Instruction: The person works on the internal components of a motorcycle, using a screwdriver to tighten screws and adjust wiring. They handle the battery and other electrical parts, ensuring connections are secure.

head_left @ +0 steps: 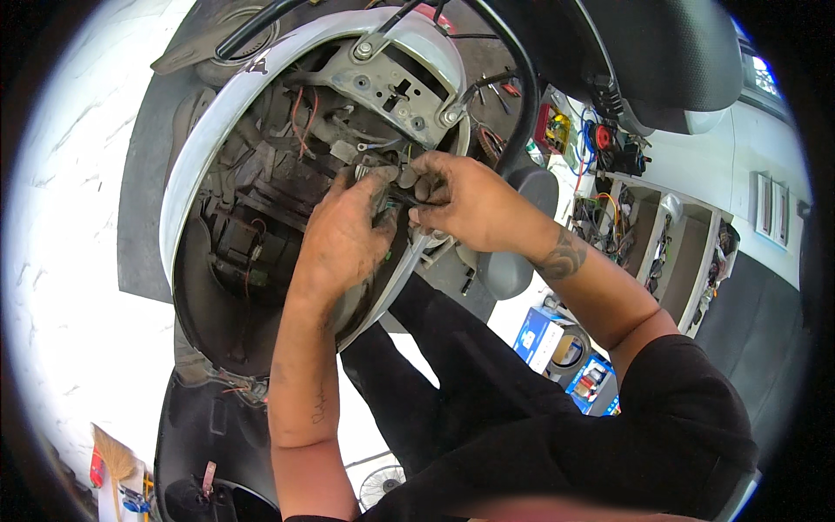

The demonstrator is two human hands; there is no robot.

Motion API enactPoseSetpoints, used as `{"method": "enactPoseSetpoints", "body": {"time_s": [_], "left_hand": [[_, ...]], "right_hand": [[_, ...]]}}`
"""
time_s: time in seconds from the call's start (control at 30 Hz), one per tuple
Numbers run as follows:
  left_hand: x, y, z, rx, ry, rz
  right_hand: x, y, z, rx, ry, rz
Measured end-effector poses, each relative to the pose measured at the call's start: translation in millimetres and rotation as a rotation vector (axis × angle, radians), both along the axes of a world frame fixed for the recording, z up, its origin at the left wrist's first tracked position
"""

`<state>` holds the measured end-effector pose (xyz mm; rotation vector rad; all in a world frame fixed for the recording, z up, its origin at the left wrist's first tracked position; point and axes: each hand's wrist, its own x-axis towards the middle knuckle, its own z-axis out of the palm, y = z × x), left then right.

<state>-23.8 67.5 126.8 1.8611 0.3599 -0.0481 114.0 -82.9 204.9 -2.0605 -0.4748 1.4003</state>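
left hand [344, 239] half curled, fingertips down at small wires [403, 202] inside the open scooter body [184, 174]; grip hidden, can't tell what it holds. right hand [465, 204] bent tighter, thumb and fingertips nearly together at the same wires, can't tell if pinching. wires sit between both hands, below metal bracket [391, 94]. red wires [304, 122] hang loose, up-left of them.

From where I stand, the silver shell [193, 157] looks smooth and glossy, the bracket [383, 94] dull metal, the broom [113, 452] rough straw, the trousers [391, 376] matt cloth.
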Motion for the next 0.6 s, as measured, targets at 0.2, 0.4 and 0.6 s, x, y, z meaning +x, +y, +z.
{"method": "enactPoseSetpoints", "body": {"time_s": [0.2,0.4,0.6], "left_hand": [[0.5,-2.8,-2.3,-0.024,0.009,0.016],[-2.0,0.0,-18.3,-0.028,0.009,0.055],[0.3,-1.9,-23.1,-0.103,-0.024,0.061]], "right_hand": [[-0.3,-6.4,-11.5,0.093,0.077,-0.185],[-26.1,-35.3,13.4,0.208,-0.578,0.173],[-45.7,-43.5,9.6,0.173,-0.772,0.126]]}}
